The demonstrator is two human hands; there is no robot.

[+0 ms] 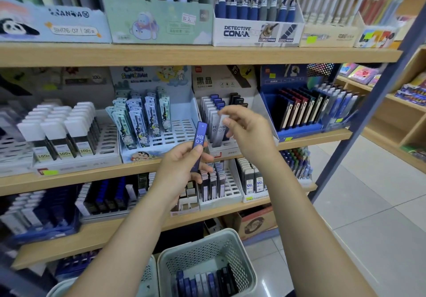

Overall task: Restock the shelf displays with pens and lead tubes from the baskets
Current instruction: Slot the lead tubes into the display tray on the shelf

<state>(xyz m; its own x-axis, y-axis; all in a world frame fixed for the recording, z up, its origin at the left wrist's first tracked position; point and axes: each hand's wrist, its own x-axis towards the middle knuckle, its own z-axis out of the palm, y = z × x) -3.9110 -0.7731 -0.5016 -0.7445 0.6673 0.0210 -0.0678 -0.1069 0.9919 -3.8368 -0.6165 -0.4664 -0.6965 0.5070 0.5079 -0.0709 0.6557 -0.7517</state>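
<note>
Gripping a blue lead tube (198, 144), left hand (182, 165); right hand (246, 130) perhaps pinching another.

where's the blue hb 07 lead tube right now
In the head view the blue HB 07 lead tube stands near frame centre, held upright in the left hand, just left of the right hand and in front of the black-and-white lead display.

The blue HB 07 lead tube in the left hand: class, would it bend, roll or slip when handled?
The blue lead tube probably stays stiff: it stands straight above the left hand. Its flat faces suggest little rolling. The smooth casing might slip.
</note>
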